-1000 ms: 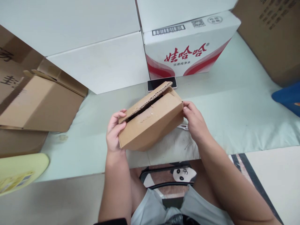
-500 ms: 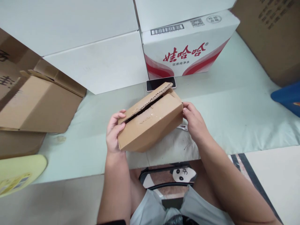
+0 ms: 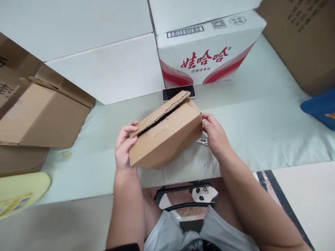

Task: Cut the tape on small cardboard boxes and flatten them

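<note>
Between my hands a small brown cardboard box [image 3: 167, 136] is held tilted, its left end lower and nearer to me. Its lid flap stands slightly raised, with a dark gap along the corrugated edge; what is inside does not show. My left hand [image 3: 125, 144] grips the left end, thumb on the near side and fingers at the flap. At the right end, my right hand [image 3: 213, 132] pinches the corner between thumb and fingers. A small white tool [image 3: 202, 141], perhaps a utility knife, lies partly hidden beneath the box's right side.
Behind the box a phone [image 3: 172, 93] lies against a white carton with red print [image 3: 206, 62]. Large white boxes [image 3: 110, 73] stand at the back left. Brown cartons [image 3: 52, 115] and a yellow-green container [image 3: 23, 191] are left; a blue object [image 3: 319, 108] is right.
Both hands and the box have shifted very slightly left in the view, along with the surroundings. The grip and the raised flap look the same.
</note>
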Demonstrator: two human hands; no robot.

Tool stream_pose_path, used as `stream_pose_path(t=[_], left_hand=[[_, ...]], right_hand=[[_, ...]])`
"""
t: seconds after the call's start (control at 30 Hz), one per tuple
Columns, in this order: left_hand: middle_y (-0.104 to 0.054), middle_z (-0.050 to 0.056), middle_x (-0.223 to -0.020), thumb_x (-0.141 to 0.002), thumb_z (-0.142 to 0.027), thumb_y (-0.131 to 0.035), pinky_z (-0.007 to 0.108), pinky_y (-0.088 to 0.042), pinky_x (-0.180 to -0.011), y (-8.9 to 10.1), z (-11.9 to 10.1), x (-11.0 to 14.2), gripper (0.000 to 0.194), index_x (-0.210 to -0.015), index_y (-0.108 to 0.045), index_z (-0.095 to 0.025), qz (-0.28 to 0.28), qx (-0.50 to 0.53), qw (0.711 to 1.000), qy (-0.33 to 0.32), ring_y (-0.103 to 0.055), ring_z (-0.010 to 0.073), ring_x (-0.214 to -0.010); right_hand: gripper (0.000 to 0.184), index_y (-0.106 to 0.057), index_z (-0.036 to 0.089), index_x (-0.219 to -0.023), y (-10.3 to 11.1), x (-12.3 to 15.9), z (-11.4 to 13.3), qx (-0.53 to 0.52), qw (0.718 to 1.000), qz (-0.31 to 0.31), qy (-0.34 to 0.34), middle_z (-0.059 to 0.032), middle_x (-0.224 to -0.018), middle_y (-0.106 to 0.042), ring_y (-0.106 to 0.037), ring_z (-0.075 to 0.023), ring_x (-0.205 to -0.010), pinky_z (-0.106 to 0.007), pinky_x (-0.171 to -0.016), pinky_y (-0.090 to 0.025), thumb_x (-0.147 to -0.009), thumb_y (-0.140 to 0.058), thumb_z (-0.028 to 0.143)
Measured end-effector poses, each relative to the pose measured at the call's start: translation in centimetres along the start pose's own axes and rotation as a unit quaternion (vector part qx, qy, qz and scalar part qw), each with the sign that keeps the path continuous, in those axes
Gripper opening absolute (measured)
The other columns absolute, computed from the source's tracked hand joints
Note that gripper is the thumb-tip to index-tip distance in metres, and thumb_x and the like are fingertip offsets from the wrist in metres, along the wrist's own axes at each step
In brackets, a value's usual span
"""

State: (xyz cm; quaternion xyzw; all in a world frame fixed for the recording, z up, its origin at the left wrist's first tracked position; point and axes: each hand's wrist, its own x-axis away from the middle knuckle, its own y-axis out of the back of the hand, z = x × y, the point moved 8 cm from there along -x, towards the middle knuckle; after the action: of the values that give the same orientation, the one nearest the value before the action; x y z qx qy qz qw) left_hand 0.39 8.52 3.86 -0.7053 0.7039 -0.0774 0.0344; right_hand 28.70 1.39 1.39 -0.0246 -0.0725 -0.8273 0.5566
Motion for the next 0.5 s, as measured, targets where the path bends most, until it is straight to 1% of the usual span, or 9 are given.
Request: stream_pose_path(t=[0.1, 0.2, 0.3, 0.4, 0.5], left_hand=[[-0.064, 0.005, -0.117, -0.060, -0.025, -0.071, 0.040, -0.051, -0.096, 0.3, -0.1, -0.1, 0.019, -0.077, -0.065, -0.023, -0.015, -0.001, 1.000, -0.010, -0.062, 0.0268, -0.109], [-0.064, 0.005, -0.115, -0.063, -0.025, -0.068, 0.041, -0.050, -0.098, 0.6, -0.2, -0.3, 0.017, -0.079, -0.063, -0.023, -0.016, -0.005, 1.000, -0.025, -0.062, 0.0268, -0.109], [-0.065, 0.005, -0.115, -0.064, -0.025, -0.066, 0.041, -0.051, -0.096, 0.9, -0.2, -0.3, 0.016, -0.080, -0.064, -0.023, -0.024, -0.003, 0.999, -0.027, -0.063, 0.0267, -0.107], [-0.067, 0.005, -0.112, -0.062, -0.023, -0.067, 0.040, -0.052, -0.094, 1.2, -0.3, -0.3, 0.016, -0.077, -0.065, -0.023, -0.039, 0.005, 0.999, -0.023, -0.064, 0.0261, -0.104], [-0.068, 0.004, -0.111, -0.062, -0.024, -0.068, 0.039, -0.052, -0.093, 1.2, -0.4, -0.4, 0.016, -0.077, -0.064, -0.024, -0.037, 0.005, 0.999, -0.024, -0.065, 0.0253, -0.103]], right_hand=[[0.026, -0.063, 0.027, -0.103, -0.1, -0.1, -0.2, -0.001, 1.000, 0.000, -0.013, -0.0032, -0.114, -0.069, -0.059, -0.0243, -0.111, -0.047, -0.102, -0.043, -0.091, -0.047, 0.043], [0.026, -0.062, 0.026, -0.102, -0.1, -0.2, -0.3, 0.000, 1.000, -0.003, -0.028, -0.0035, -0.114, -0.069, -0.059, -0.0249, -0.111, -0.048, -0.105, -0.041, -0.089, -0.047, 0.043], [0.026, -0.061, 0.026, -0.102, -0.3, -0.2, -0.3, 0.004, 0.999, -0.001, -0.036, -0.0035, -0.114, -0.068, -0.058, -0.0248, -0.111, -0.049, -0.106, -0.041, -0.088, -0.047, 0.043], [0.027, -0.061, 0.027, -0.105, -0.4, -0.2, -0.6, 0.012, 0.999, 0.003, -0.036, -0.0034, -0.118, -0.067, -0.057, -0.0251, -0.114, -0.049, -0.107, -0.040, -0.089, -0.047, 0.043], [0.028, -0.061, 0.028, -0.108, -0.4, -0.2, -0.9, 0.019, 0.999, 0.004, -0.035, -0.0039, -0.123, -0.064, -0.054, -0.0261, -0.118, -0.051, -0.108, -0.040, -0.090, -0.047, 0.045]])
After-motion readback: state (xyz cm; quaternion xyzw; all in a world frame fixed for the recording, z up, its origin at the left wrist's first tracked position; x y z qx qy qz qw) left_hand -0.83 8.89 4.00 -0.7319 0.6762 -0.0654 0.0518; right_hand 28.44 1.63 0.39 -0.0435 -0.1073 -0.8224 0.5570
